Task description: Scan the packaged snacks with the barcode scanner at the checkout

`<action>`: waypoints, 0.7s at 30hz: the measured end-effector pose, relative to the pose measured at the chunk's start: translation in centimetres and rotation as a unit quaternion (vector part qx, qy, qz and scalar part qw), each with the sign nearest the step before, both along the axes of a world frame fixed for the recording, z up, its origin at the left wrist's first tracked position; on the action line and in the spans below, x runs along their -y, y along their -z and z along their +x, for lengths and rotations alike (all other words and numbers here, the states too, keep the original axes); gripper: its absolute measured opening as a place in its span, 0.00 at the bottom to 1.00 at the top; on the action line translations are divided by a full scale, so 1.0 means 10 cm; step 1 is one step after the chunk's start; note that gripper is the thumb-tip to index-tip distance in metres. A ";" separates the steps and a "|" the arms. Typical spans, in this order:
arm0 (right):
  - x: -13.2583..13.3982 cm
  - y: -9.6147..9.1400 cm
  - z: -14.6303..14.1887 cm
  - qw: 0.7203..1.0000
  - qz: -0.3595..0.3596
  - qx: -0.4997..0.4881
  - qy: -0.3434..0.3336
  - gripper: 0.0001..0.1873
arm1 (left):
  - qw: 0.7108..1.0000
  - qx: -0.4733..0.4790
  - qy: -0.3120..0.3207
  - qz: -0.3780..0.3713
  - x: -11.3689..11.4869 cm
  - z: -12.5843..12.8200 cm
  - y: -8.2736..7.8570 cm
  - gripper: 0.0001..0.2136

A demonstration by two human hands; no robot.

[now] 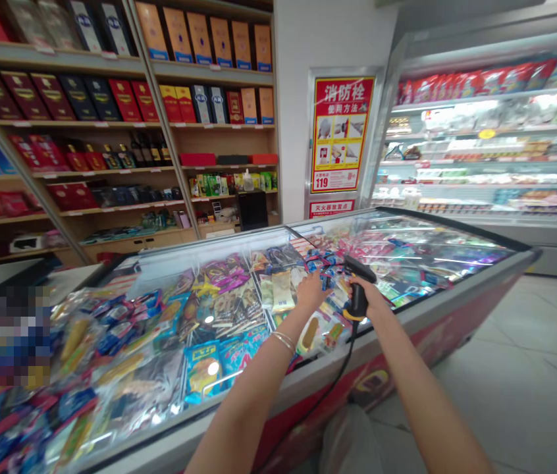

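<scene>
My right hand (368, 294) is wrapped round the grip of a black barcode scanner (358, 284) with a yellow band and a black cable hanging down over the freezer edge. Its head points left toward a small blue packet (326, 281) that my left hand (311, 289) pinches, held just above the open part of a chest freezer (421, 315). A thin bracelet sits on my left wrist. Packets of ice cream (219, 303) fill the freezer under both hands.
The long chest freezer has sliding glass lids and a red front. Wooden shelves (110, 125) of boxed goods stand behind it. A red fire-hose notice (340, 135) hangs on a pillar, with an open chilled display (496, 145) to the right. Tiled floor (530, 382) lies at right.
</scene>
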State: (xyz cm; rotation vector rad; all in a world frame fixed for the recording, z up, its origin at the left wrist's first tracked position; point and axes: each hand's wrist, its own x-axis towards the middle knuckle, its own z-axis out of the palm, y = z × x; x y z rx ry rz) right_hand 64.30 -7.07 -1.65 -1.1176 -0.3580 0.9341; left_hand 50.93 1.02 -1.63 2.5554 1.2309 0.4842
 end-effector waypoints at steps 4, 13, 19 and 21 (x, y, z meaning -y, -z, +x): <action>0.00 0.11 0.08 0.999 -0.030 -0.034 0.005 0.08 | 0.999 -0.011 -0.040 0.016 -0.02 0.10 0.12 0.35; 0.00 0.12 0.08 0.997 -0.046 -0.055 -0.010 0.10 | 0.996 -0.032 -0.077 -0.022 -0.01 0.17 0.09 0.26; 0.02 -0.03 -0.03 0.998 -0.040 -0.043 0.007 0.06 | 0.996 0.005 -0.073 -0.042 -0.15 -0.11 -0.11 0.20; 0.02 -0.11 -0.09 1.000 -0.018 -0.023 0.010 0.06 | 0.996 0.023 -0.079 -0.030 -0.23 -0.33 -0.19 0.21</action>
